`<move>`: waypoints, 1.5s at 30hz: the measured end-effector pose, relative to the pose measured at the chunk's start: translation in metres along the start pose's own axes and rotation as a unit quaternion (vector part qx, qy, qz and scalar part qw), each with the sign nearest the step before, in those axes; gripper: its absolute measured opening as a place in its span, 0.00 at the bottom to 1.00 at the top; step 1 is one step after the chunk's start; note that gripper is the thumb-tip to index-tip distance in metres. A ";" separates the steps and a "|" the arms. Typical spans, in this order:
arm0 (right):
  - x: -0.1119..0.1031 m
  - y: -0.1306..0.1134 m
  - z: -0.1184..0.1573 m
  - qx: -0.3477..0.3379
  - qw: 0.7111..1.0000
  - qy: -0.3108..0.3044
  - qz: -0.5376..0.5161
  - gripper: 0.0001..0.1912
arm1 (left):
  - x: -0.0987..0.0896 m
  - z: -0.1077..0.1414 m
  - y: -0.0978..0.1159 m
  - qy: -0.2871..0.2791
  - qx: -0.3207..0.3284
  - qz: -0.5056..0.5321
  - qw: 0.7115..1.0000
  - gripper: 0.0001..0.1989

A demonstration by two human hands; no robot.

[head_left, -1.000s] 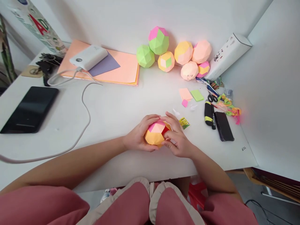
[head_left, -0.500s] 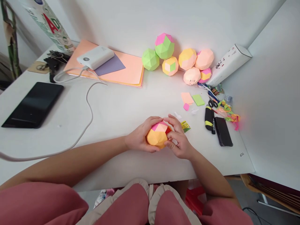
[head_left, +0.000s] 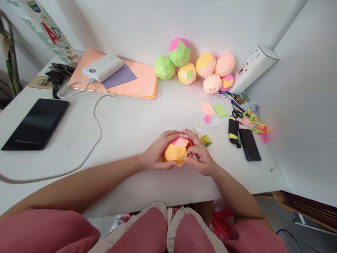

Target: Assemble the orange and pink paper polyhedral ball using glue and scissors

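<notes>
Head view: the hands [head_left: 155,154] still hold the paper ball [head_left: 175,153], left thumb [head_left: 167,165] higher.

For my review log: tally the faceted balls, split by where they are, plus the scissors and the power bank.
Held ball, between left hand and right hand: 1
Balls by the wall: 7
Scissors: 1
Power bank: 1
Total: 10

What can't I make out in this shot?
Head view:
Orange-and-pink faceted paper ball: left side behind the left hand; inside mostly behind the right hand.
Small yellow-green printed packet: print too small to read.
Tall white printed container: top cut off by frame edge.
</notes>
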State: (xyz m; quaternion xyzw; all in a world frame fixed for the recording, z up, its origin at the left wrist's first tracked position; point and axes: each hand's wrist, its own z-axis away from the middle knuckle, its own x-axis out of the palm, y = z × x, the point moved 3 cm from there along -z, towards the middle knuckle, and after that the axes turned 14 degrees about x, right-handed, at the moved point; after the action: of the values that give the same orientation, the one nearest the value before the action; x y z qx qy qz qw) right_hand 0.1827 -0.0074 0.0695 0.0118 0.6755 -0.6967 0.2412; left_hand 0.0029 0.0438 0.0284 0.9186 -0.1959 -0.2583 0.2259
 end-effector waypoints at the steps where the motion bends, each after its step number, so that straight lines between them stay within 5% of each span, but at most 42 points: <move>1: 0.000 0.000 0.000 0.006 1.000 -0.002 -0.008 0.14 | 0.000 0.000 0.000 0.001 0.006 -0.004 1.000 0.37; 12: 0.003 0.010 -0.003 0.099 0.993 -0.018 -0.068 0.21 | 0.001 -0.002 0.002 -0.014 0.017 0.005 1.000 0.34; 27: 0.005 0.019 -0.002 0.139 0.987 -0.019 -0.073 0.20 | 0.001 0.000 -0.001 -0.014 -0.017 0.031 0.999 0.31; 45: 0.000 0.009 -0.001 -0.003 0.994 0.085 0.064 0.22 | 0.000 0.001 -0.005 0.000 -0.046 0.062 0.997 0.28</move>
State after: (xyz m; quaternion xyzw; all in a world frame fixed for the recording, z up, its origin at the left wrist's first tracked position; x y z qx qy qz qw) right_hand 0.1858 -0.0062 0.0609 0.1130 0.6936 -0.6743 0.2268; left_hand 0.0036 0.0476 0.0245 0.8934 -0.2409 -0.2522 0.2834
